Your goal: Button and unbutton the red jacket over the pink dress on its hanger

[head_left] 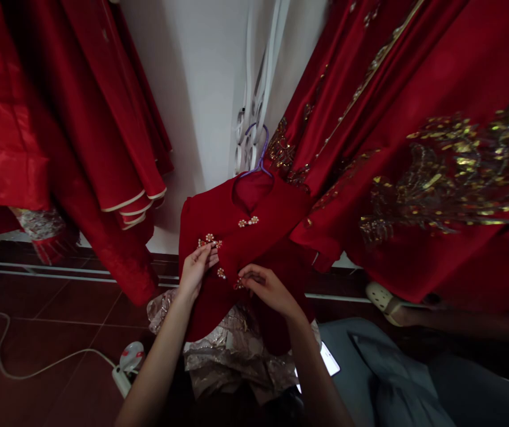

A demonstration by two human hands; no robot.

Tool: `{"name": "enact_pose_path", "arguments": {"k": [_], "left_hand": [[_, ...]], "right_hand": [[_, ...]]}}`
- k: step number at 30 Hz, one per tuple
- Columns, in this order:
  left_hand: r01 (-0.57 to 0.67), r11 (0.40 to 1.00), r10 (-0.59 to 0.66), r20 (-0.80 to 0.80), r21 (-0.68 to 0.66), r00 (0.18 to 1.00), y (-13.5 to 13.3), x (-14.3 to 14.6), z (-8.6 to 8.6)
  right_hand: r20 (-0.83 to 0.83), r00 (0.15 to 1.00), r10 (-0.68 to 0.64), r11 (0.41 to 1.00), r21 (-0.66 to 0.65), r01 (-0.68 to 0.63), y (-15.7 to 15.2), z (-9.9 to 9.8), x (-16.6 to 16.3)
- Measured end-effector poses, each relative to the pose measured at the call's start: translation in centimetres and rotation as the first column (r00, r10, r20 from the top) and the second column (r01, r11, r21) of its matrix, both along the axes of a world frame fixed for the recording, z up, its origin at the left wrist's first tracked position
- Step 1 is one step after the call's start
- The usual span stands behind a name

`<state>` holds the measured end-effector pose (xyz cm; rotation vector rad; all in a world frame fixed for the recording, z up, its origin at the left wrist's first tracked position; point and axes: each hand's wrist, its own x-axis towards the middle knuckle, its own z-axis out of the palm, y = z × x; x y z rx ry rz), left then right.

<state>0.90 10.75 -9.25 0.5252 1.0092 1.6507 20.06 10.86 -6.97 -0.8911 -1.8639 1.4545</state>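
Observation:
A small red garment (254, 237) with pearl-and-gold knot buttons hangs on a purple hanger (258, 155) in front of me. My left hand (196, 268) grips the garment's left front edge, beside a button cluster (209, 239). My right hand (269, 287) pinches the fabric at a lower button (238, 283), fingers curled. Another button pair (248, 222) sits near the collar.
Large red gowns hang at left (80, 118) and right (414, 148), the right one with gold sequin embroidery. Gold lace fabric (232, 356) lies bunched below. A white cable and power strip (126, 367) lie on the dark red floor. A white clog (383, 299) is at right; a phone (329, 359) rests on grey cloth.

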Motion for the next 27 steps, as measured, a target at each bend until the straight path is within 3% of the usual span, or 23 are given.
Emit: {"name": "enact_pose_path", "arguments": {"k": [4, 8, 15, 24, 27], "left_hand": [[-0.044, 0.999, 0.044, 0.131, -0.001, 0.99, 1.2, 0.6, 0.0], [-0.035, 0.999, 0.034, 0.154, 0.004, 0.987, 1.5, 0.8, -0.2], [-0.01, 1.0, 0.009, -0.03, -0.013, 1.0, 1.4, 0.6, 0.0], [-0.137, 0.991, 0.134, -0.157, -0.004, 0.978, 2.1, 0.8, -0.9], [-0.063, 0.998, 0.058, -0.248, -0.012, 0.967, 2.2, 1.0, -0.4]], "right_hand": [[-0.003, 1.0, -0.004, 1.0, 0.006, 0.004, -0.2, 0.2, -0.3], [0.003, 1.0, -0.009, 1.0, 0.015, 0.009, -0.3, 0.3, -0.4], [0.02, 1.0, -0.011, 1.0, 0.015, 0.01, -0.2, 0.1, -0.5], [0.007, 1.0, 0.007, 1.0, 0.007, -0.007, -0.3, 0.0, -0.5], [0.025, 0.999, 0.034, 0.999, 0.005, -0.034, -0.2, 0.1, -0.1]]}}
